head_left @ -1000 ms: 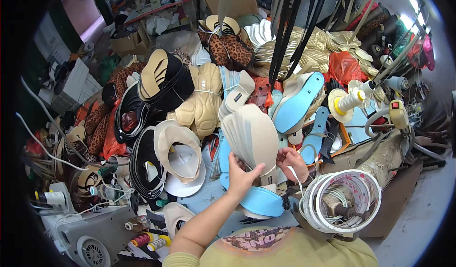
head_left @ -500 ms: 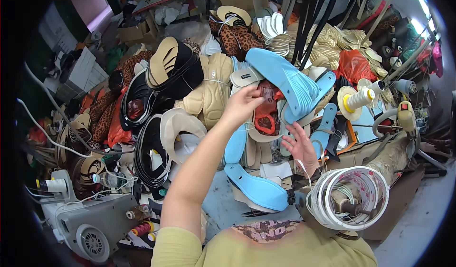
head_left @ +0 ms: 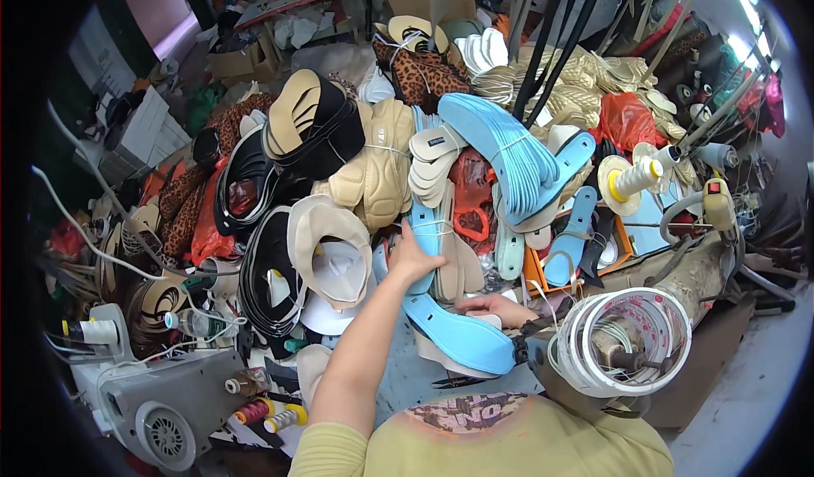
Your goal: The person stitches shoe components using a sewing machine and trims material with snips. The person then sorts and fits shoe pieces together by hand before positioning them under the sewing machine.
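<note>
My left hand (head_left: 413,262) lies against a blue insole (head_left: 426,229) in the middle of the bench, thumb and forefinger spread on either side of it. Other fingers of that hand are partly hidden. My right hand (head_left: 502,311) is low at the right, palm down with fingers curled, by a small white piece (head_left: 487,321); what it pinches is hidden. Between the hands stand beige insoles (head_left: 459,267) tied with thread. In front of them lies another blue insole (head_left: 462,340). Behind, a tied stack of blue insoles (head_left: 500,150) leans near whitish insoles (head_left: 435,145).
White tape rings (head_left: 585,358) hang on a machine arm at the right, beside thread cones (head_left: 638,178). Cream curved pieces (head_left: 326,223) and black coils (head_left: 270,265) crowd the left. A grey machine (head_left: 170,409) stands at lower left. Black straps (head_left: 555,61) hang at the back.
My left hand has come down and left from the red bag to the blue insole. My right hand has dropped toward the front, its fingers no longer spread.
</note>
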`<state>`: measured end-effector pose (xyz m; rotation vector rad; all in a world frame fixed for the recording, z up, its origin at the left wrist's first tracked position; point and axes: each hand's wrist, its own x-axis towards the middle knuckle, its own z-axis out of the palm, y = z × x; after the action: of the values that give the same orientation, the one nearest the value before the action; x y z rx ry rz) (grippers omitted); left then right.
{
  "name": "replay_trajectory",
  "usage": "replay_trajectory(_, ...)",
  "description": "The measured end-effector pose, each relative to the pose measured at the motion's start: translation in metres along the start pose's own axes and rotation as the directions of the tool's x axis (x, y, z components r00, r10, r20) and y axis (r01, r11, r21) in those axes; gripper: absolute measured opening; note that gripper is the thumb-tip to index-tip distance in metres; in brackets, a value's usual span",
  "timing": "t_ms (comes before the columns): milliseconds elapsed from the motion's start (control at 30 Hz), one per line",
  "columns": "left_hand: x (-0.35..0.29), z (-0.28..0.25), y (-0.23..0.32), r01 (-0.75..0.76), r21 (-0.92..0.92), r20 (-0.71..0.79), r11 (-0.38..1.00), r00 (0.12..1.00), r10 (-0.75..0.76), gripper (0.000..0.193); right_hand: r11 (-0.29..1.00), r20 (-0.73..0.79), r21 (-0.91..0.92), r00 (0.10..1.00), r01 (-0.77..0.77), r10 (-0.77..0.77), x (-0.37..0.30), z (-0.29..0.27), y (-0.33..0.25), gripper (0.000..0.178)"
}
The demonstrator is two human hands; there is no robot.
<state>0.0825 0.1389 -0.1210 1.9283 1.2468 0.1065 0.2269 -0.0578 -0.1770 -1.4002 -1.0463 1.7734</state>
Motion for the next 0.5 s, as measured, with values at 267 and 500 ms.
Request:
replay_trajectory(267, -0.037, -0.024, -0.036, -0.351, -0.449, 0.148, 0.822, 0.878, 0.456, 0.115, 0.934, -0.335, 0.349, 0.941, 0.076, 0.048, -0.054, -0.032, 0.060, 0.034)
replay_trajectory(500, -0.087, -0.070, 0.002, -0.657, -0.423, -0.439, 0.624, 0.751, 0.493, 0.122, 0.956, -0.735, 0.013, 0.645, -0.294, 0.209, -0.104, 0.035, 0.118, 0.029)
